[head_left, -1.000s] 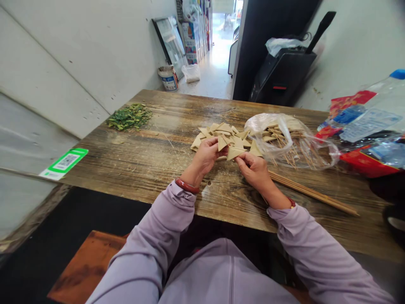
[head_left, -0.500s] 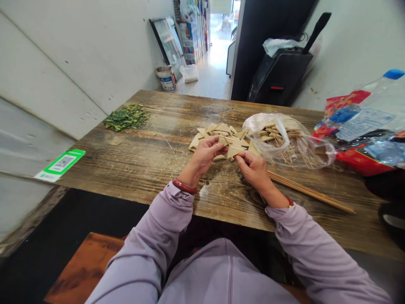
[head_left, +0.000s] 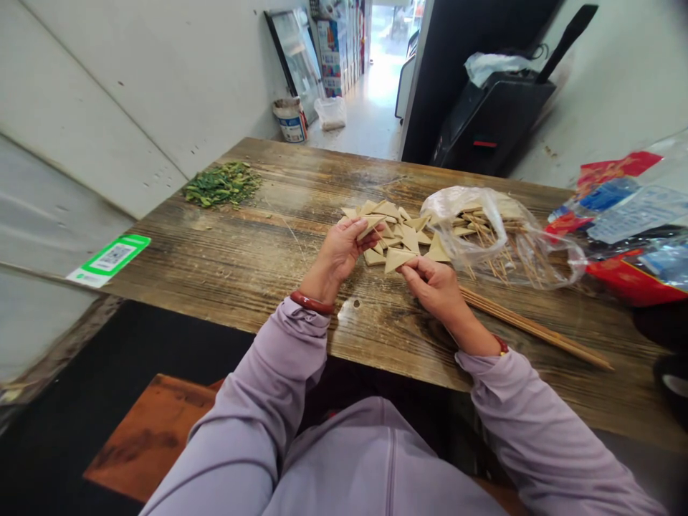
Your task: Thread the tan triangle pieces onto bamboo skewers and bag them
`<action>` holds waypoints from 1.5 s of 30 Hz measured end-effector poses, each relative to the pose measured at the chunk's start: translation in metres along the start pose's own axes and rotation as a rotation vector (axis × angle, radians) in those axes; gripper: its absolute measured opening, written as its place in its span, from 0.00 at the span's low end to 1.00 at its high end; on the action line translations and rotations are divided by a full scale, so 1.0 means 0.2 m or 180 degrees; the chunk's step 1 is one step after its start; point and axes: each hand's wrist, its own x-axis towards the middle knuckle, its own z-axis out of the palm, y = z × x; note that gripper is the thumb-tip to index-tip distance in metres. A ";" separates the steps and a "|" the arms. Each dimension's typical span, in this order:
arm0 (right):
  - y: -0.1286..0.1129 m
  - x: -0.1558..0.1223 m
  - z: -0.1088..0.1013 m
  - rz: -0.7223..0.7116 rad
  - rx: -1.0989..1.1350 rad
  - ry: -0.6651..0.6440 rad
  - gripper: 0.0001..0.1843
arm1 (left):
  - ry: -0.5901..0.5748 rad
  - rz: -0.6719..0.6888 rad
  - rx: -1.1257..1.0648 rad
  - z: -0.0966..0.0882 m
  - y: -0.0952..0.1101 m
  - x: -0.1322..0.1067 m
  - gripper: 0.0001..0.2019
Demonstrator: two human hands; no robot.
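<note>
My left hand (head_left: 342, 251) is closed on a beige triangular tofu piece (head_left: 370, 226), held between thumb and fingers. Just to its right, my right hand (head_left: 433, 283) pinches another tofu triangle (head_left: 396, 259) by its right corner. Whether a stick is in that hand as well, I cannot tell. Behind both hands lies a loose heap of the same tofu triangles (head_left: 409, 238). A clear plastic bag (head_left: 463, 201) sits right of the heap, with skewered triangles in it. Bare wooden skewers (head_left: 537, 330) lie in a bundle beside my right wrist.
Chopped green leaves (head_left: 226, 184) are piled at the table's far left. A green QR-code card (head_left: 111, 259) is at the left edge. Plastic bottles and red packaging (head_left: 628, 279) crowd the right side. The wooden table (head_left: 258, 279) ends just before my body.
My left hand has drawn apart from my right, so a gap shows between the two triangles. The whole view has shifted slightly.
</note>
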 end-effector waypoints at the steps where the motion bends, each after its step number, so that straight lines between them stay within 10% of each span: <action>1: 0.00 0.00 0.00 0.0002 -0.0012 -0.0010 0.15 | 0.0031 0.0005 -0.0015 0.00 0.00 0.00 0.02; 45: 0.01 -0.01 0.00 -0.0103 -0.0313 0.0036 0.16 | 0.0090 0.0329 0.0091 0.00 -0.01 0.00 0.01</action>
